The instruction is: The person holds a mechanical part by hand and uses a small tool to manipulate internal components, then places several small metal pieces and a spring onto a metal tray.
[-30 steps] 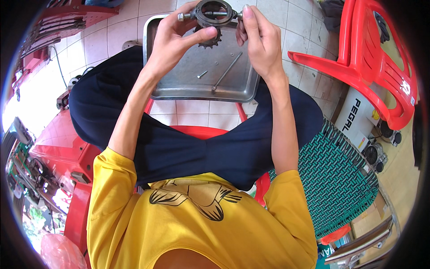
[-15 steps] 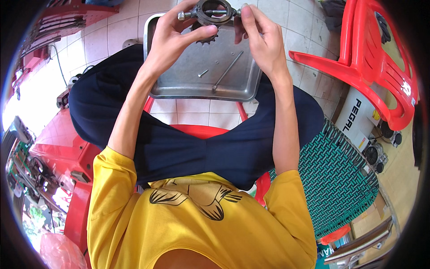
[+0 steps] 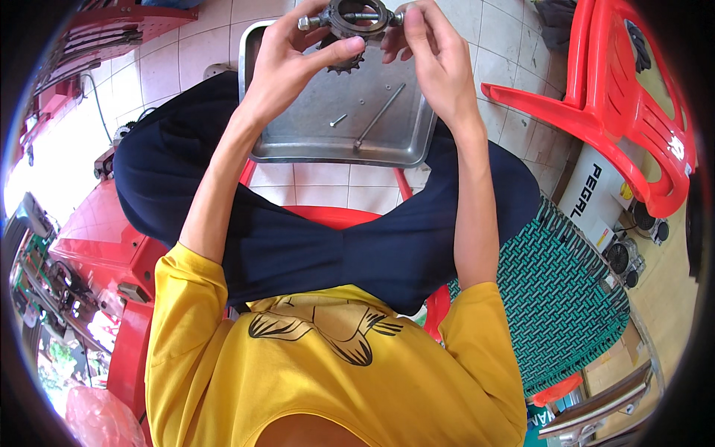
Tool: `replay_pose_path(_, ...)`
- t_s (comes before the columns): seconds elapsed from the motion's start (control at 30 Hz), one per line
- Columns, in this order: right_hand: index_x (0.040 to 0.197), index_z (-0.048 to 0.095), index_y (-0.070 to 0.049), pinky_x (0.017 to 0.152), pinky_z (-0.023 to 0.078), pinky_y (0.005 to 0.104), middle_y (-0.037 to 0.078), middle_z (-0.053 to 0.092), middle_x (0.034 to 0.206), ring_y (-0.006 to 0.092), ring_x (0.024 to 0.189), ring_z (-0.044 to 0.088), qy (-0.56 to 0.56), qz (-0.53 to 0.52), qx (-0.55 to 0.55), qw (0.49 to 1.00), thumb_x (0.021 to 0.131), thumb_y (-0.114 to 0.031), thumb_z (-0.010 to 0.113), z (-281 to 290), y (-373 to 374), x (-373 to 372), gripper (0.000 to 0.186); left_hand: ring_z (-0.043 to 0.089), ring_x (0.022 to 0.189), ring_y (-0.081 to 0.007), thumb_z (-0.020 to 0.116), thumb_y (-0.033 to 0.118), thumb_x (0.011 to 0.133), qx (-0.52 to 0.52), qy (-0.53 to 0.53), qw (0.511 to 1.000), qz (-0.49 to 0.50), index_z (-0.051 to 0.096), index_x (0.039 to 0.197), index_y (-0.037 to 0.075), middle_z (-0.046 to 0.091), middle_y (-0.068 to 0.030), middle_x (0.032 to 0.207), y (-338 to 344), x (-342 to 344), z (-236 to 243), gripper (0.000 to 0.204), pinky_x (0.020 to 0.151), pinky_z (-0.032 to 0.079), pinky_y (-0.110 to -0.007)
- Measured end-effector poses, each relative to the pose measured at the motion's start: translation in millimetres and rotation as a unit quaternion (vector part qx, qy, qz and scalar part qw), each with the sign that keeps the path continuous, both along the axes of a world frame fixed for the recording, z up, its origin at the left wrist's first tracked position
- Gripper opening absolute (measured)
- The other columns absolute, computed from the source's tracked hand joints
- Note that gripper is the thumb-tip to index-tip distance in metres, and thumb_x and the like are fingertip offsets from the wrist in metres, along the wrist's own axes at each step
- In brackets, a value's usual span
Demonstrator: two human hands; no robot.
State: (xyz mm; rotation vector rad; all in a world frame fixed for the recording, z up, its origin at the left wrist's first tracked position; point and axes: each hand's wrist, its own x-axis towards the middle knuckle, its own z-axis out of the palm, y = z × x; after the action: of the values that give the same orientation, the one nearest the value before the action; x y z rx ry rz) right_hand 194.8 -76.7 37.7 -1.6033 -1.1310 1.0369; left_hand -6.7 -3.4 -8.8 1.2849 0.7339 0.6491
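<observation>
Both hands hold a round grey metal housing ring (image 3: 357, 18) up over a shallow grey metal tray (image 3: 328, 145) that rests on the person's dark-trousered knees. The left hand (image 3: 294, 56) is curled around the ring's left side, thumb laid across its front, near a bolt head that sticks out there. The right hand (image 3: 432, 56) pinches the ring's right edge with fingertips closed on it. A long steel bolt (image 3: 361, 15) already spans the ring's opening. Judging by this, assembly looks partly done: a small toothed sprocket (image 3: 344, 65), a long thin rod (image 3: 380, 115) and a short screw (image 3: 339, 119) lie loose in the tray, seemingly not yet fitted. A red plastic chair (image 3: 633, 112) stands to the right.
</observation>
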Motion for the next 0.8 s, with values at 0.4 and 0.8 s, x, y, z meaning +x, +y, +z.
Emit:
replay_pose_path(0.4,0.092,0.060,0.000,0.065,0.048,0.0289,0.006,0.060,0.071,0.0120,0.070,0.060,0.022,0.011,-0.025,0.999,0.111,-0.033,0.047,4,1,-1,0.041,0.061,0.121,-0.0235,0.084,0.019,0.087,0.031,0.027,0.999,0.017,0.057,0.141,0.002,0.066,-0.0089,0.127,-1,1,-1,0.062,0.092,0.058,-0.036)
replay_pose_path(0.8,0.090,0.060,0.001,0.061,0.046,0.0286,0.006,0.059,0.068,0.0116,0.065,0.057,-0.010,0.014,-0.047,0.999,0.111,-0.035,0.047,-4,2,3,0.043,0.064,0.112,-0.0200,0.087,0.015,0.084,0.019,0.034,0.999,0.001,0.055,0.138,0.000,0.064,-0.0080,0.121,0,8,20,0.065,0.093,0.055,-0.031)
